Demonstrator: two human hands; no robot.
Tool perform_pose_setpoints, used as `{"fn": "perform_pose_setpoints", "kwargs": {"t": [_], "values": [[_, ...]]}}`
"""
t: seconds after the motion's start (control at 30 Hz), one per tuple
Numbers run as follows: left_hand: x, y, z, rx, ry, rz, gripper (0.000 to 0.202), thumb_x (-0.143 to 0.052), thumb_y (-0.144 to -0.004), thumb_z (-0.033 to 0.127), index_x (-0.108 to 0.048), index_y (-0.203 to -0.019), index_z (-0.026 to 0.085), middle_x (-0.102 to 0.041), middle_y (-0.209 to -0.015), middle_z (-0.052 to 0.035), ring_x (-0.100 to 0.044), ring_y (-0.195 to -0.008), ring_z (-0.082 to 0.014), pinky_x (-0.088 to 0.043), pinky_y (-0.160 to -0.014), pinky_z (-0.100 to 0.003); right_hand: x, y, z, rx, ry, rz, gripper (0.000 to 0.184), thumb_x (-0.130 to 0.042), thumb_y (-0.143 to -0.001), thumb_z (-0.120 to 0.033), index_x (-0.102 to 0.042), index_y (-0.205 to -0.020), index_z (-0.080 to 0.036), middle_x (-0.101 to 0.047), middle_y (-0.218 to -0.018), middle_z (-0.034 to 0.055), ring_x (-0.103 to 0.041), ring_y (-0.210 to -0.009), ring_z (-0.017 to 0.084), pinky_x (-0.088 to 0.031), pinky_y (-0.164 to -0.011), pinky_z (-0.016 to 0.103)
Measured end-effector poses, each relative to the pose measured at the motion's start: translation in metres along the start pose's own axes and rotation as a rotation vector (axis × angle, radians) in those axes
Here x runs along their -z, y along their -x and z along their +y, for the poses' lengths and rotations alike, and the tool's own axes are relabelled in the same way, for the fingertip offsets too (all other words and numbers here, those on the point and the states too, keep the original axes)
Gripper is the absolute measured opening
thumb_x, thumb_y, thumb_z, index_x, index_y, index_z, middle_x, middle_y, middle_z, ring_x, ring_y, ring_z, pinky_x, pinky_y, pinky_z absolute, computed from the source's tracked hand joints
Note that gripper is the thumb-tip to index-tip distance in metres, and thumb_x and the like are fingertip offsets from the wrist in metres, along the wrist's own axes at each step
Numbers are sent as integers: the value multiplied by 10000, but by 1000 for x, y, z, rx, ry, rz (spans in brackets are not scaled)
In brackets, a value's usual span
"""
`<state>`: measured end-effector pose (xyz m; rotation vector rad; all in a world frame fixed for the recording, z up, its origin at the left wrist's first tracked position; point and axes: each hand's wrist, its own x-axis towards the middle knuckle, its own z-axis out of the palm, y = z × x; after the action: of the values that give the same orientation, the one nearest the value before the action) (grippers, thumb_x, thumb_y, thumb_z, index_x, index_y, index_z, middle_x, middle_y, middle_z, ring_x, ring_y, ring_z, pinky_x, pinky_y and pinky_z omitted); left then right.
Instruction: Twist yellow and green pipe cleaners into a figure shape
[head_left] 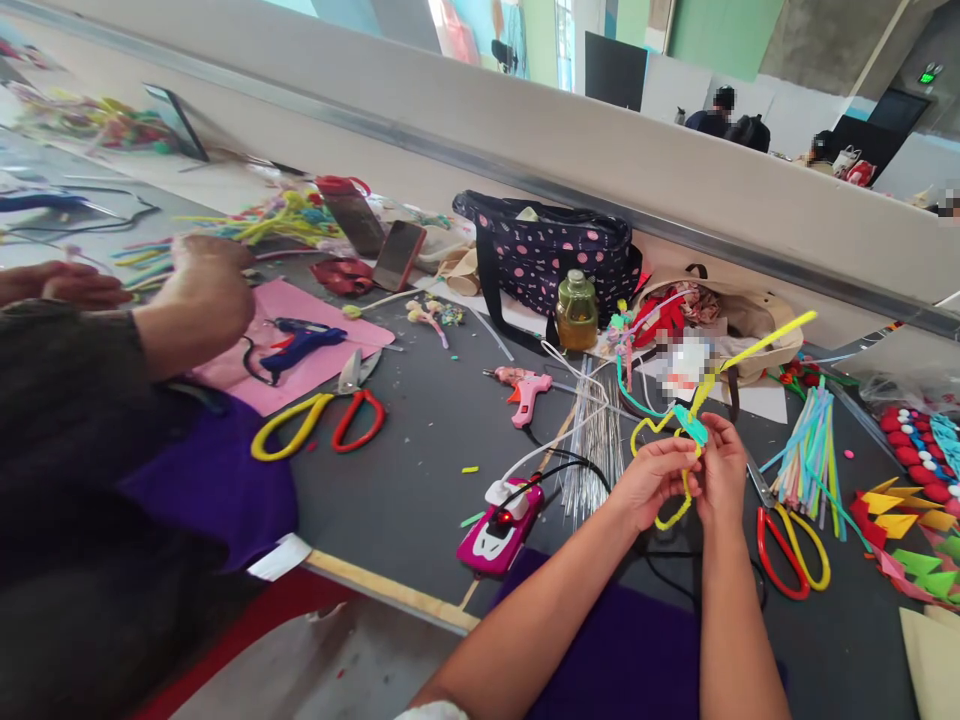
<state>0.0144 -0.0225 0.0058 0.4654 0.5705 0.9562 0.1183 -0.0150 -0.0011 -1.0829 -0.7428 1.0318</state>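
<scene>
Both my hands pinch a yellow pipe cleaner (679,515) over the right side of the table. My left hand (654,480) has its fingertips closed on the looped part. Against it, my right hand (721,470) is closed on the same piece, its fingers partly hidden. A teal band (690,425) wraps the yellow stems just above my fingers, and one straight yellow end (772,340) sticks up to the right. Red-and-yellow-handled scissors (784,555) lie right of my hands, near a bundle of pastel pipe cleaners (814,455).
Left of my hands are a pink glue gun (523,392), clear glue sticks (592,440) and a magenta power strip (501,530) with cables. A bottle (577,312) and dark bag (555,245) stand behind. A co-worker's arm (199,300) reaches in near a blue glue gun (304,348) and scissors (322,425).
</scene>
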Motion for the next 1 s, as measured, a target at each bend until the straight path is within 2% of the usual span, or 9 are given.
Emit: {"fn": "perform_pose_setpoints", "kwargs": {"t": [0.1, 0.23, 0.4, 0.57, 0.67, 0.77, 0.83, 0.9, 1.0], "values": [[-1, 0, 0, -68, -48, 41, 284, -815, -596, 231, -667, -802, 103, -690, -722, -39, -616, -477, -101, -497, -496, -209, 0, 1, 2, 130, 117, 75, 325, -709, -727, -411, -597, -932, -186, -607, -779, -18, -554, -614, 95, -425, -541, 207], [-1, -1, 0, -107, -83, 98, 310, -833, -575, 268, -665, -776, 103, -680, -718, -35, -633, -504, -112, -504, -511, -215, 1, 3, 1, 284, 247, 157, 260, -669, -771, -398, -619, -896, -176, -597, -796, -2, -550, -673, 117, -435, -609, 237], [1, -5, -3, -126, -95, 124, 343, -847, -558, 300, -668, -770, 98, -652, -656, -22, -647, -534, -130, -513, -542, -227, 1, 7, -2, 389, 383, 138, 240, -642, -800, -401, -631, -865, -170, -624, -805, 22, -569, -707, 140, -448, -646, 260], [1, -4, -2, -176, -167, 115, 356, -841, -580, 329, -678, -791, 94, -650, -676, -20, -626, -503, -112, -453, -505, -201, 3, 4, -1, 379, 387, 139, 264, -646, -798, -410, -647, -900, -167, -630, -834, 33, -564, -729, 144, -446, -663, 269], [-1, -2, -1, -203, -225, 79, 355, -816, -620, 368, -676, -804, 99, -644, -691, -18, -611, -490, -102, -440, -506, -207, 7, -2, -2, 297, 303, 172, 323, -643, -796, -422, -658, -991, -164, -623, -827, 29, -520, -658, 119, -408, -579, 242], [-3, 0, -2, -227, -283, 21, 360, -803, -640, 400, -662, -785, 102, -627, -684, -11, -609, -498, -105, -451, -521, -219, 11, -6, -4, 196, 154, 140, 380, -668, -775, -423, -652, -1061, -173, -597, -775, -4, -428, -538, 72, -334, -485, 209], [-4, 1, -3, -226, -299, -9, 373, -799, -643, 419, -649, -779, 106, -618, -673, -7, -607, -500, -111, -468, -525, -231, 12, -7, -7, 160, 78, 94, 361, -701, -748, -416, -663, -1011, -171, -570, -720, -27, -390, -499, 53, -305, -461, 198], [-5, 1, -3, -219, -302, -20, 390, -796, -642, 436, -641, -789, 109, -613, -658, -4, -605, -499, -117, -481, -516, -238, 13, -6, -10, 149, 26, 76, 295, -728, -725, -405, -666, -882, -163, -541, -663, -41, -383, -487, 47, -297, -454, 191], [-4, 1, -2, -217, -315, -15, 397, -793, -645, 439, -636, -805, 111, -612, -613, -3, -603, -493, -121, -492, -510, -236, 16, -7, -13, 149, -39, 128, 251, -734, -715, -387, -620, -755, -167, -527, -638, -45, -396, -487, 49, -298, -441, 186]]}}
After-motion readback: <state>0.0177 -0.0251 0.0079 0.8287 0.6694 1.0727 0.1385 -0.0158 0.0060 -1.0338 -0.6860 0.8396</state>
